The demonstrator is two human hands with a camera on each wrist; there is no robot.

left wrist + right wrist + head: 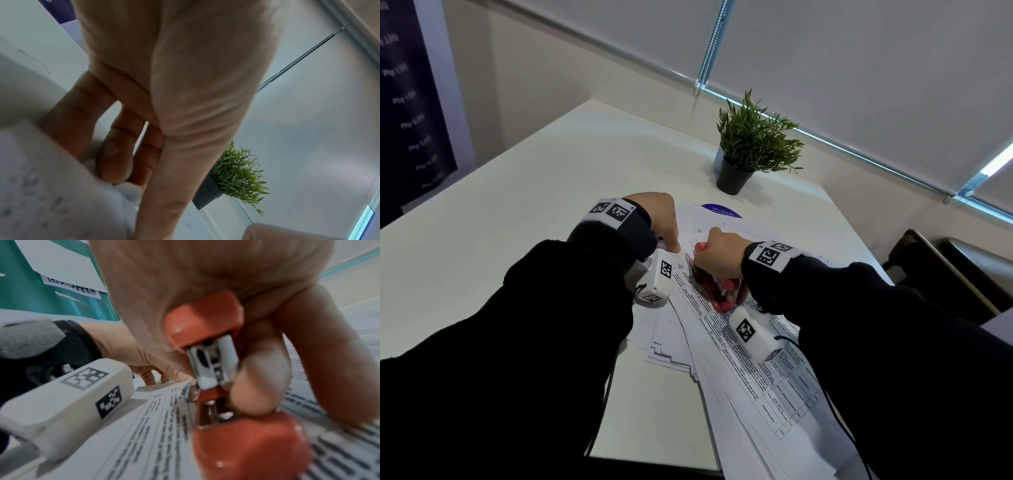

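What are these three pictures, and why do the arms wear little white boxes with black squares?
These are a person's two hands, not a machine. The wide picture comes from a camera on the head; the other two come from the white boxes, cameras strapped to each wrist and carrying square markers. On the white table lie printed papers, with a potted plant farther back. The right hand grips a red stapler at the papers' edge. The left hand presses the papers down beside it.
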